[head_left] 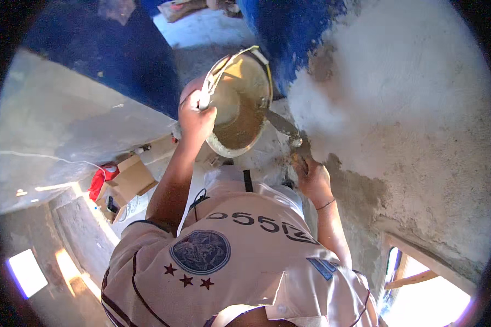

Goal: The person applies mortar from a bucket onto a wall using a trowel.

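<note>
My left hand (197,119) is closed on the rim of a bucket (222,98), at the side where its handle lies. The bucket is tilted, its mouth facing me, and wet brown mortar (249,124) coats its lower inside. A trowel (281,125) is in my right hand (315,180), fingers wrapped round its handle. Its mortar-smeared blade reaches left to the bucket's right edge; whether the tip is inside, I cannot tell. Beside my right hand stands a plastered wall (414,120) with darker, damp-looking patches.
A blue-painted wall (109,54) rises ahead on the left, and another blue surface (289,38) lies right of the opening. An open cardboard box (133,177) sits at the left beside a red item (104,179). A window (423,283) is at lower right.
</note>
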Tool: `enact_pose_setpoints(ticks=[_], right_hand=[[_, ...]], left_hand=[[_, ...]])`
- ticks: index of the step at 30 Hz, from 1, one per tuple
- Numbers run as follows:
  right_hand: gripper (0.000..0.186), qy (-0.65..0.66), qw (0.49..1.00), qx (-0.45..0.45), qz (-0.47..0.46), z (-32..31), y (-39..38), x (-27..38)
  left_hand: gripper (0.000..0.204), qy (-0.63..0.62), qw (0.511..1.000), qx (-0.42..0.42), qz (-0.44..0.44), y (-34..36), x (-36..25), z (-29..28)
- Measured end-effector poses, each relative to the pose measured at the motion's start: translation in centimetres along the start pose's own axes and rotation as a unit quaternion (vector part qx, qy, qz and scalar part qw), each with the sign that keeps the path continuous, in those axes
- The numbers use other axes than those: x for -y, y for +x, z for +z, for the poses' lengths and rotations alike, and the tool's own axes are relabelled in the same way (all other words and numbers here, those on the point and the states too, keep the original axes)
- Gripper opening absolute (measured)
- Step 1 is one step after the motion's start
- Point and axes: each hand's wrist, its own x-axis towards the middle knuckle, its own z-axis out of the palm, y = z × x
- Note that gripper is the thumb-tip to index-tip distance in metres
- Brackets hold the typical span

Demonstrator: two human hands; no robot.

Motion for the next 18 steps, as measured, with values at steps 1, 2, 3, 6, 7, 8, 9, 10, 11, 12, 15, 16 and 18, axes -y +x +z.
enact_pose_setpoints(ticks=[1,2,3,6,7,8,9,10,11,12,15,16,18], right_hand=[[0.020,0.016,0.999,-0.013,-0.036,-0.4,0.3,0.7],[0.021,0.031,0.997,-0.026,-0.070,-0.8,0.6,1.6],[0.022,0.015,0.999,0.000,-0.051,-1.6,0.8,3.0],[0.022,-0.051,0.995,0.057,-0.063,-3.7,2.3,7.0],[0.023,-0.081,0.992,0.064,-0.078,-4.1,2.7,8.1],[0.023,-0.081,0.992,0.060,-0.078,-4.1,3.2,8.6],[0.023,-0.093,0.991,0.046,-0.087,-4.1,3.6,9.2],[0.024,-0.105,0.989,0.032,-0.095,-4.0,4.2,9.6],[0.024,-0.104,0.990,0.029,-0.093,-3.9,4.7,10.1],[0.024,-0.114,0.989,0.030,-0.095,-3.7,5.4,10.6],[0.026,-0.136,0.983,0.027,-0.116,-3.5,7.1,11.7],[0.027,-0.151,0.978,0.027,-0.140,-3.4,7.5,12.0],[0.025,-0.180,0.972,0.024,-0.147,-2.3,8.1,11.9]], left_hand=[[0.021,-0.007,1.000,0.011,0.009,0.8,-0.6,-0.6],[0.023,-0.015,0.999,0.024,0.018,1.6,-1.1,-1.0],[0.020,-0.034,0.999,0.011,0.017,2.2,-1.6,-1.4],[0.015,0.017,0.999,0.032,0.013,3.4,-3.6,-2.7],[0.013,0.010,0.999,0.028,0.024,3.6,-4.8,-2.9],[0.013,0.009,0.999,0.028,0.028,3.8,-5.8,-3.0],[0.012,-0.006,0.999,0.028,0.041,3.9,-6.6,-3.2],[0.012,-0.020,0.998,0.029,0.054,4.0,-7.1,-3.4],[0.012,-0.021,0.998,0.031,0.057,4.0,-7.3,-3.4],[0.012,-0.046,0.997,0.024,0.051,4.3,-7.3,-3.5],[0.013,-0.089,0.995,0.032,0.011,4.6,-7.8,-4.1],[0.012,-0.104,0.993,0.043,-0.026,4.7,-7.9,-4.3],[0.011,-0.114,0.993,0.040,-0.013,4.8,-7.8,-4.3]])
